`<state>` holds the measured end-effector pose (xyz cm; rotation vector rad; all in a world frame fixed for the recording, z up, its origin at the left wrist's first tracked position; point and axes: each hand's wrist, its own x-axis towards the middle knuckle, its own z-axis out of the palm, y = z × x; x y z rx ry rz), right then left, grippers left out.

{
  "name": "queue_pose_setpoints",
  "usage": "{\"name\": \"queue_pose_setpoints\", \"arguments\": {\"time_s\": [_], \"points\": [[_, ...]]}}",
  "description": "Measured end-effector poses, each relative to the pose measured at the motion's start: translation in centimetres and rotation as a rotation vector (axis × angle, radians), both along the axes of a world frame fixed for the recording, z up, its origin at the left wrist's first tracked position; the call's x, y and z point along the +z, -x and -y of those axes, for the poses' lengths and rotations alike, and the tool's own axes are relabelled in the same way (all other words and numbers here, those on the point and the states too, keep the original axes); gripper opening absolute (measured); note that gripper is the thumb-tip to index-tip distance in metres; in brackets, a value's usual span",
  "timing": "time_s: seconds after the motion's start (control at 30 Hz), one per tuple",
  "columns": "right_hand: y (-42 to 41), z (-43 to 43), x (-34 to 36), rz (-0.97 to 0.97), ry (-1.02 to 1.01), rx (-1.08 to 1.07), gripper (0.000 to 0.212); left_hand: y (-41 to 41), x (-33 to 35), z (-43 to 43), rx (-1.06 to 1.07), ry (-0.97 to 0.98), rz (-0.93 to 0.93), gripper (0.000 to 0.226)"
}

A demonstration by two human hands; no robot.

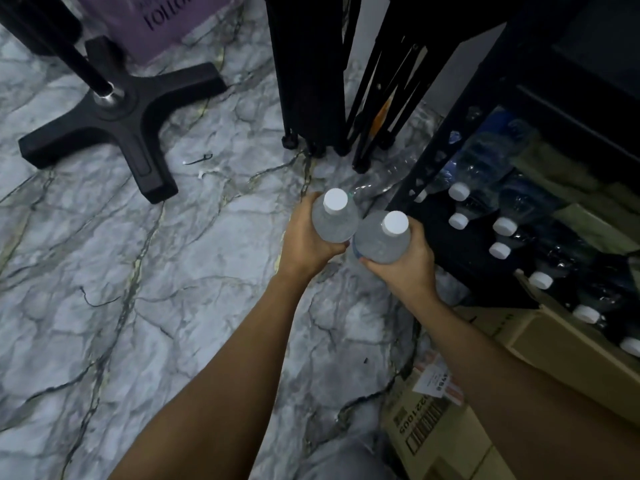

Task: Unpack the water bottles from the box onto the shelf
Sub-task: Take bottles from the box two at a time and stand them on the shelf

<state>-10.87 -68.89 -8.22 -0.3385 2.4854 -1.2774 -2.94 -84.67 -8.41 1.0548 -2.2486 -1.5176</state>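
Over the marble floor (138,271), my left hand (304,237) wraps curled fingers round one water bottle (334,220). My right hand (405,268) grips a second bottle (381,240). They touch, just beside the black shelf (481,81), above the cardboard box (540,337).

On the grey marbled floor (207,271) before me stand a black cross-shaped stand base (131,116) far left and a brown cardboard box (443,427) near right.
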Motion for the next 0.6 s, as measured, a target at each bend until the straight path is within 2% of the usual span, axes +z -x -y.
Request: {"name": "queue_pose_setpoints", "arguments": {"time_s": [0.13, 0.27, 0.47, 0.6], "points": [[-0.4, -0.2, 1.8, 0.003, 0.007, 0.017, 0.086, -0.5, 1.4, -0.5, 0.013, 0.029, 0.026, 0.078], [-0.9, -1.9, 5.8, -0.008, 0.060, 0.011, 0.082, -1.7, 5.3, -1.4, -0.031, 0.158, 0.046, 0.089], [-2.2, -6.3, 16.9, -0.077, 0.204, -0.037, 0.075, -2.8, 17.2, -4.5, -0.079, 0.281, -0.034, 0.094], [-2.6, -10.1, 26.5, -0.191, 0.281, -0.079, 0.075, -2.9, 26.6, -7.9, -0.064, 0.317, -0.134, 0.085]]}}
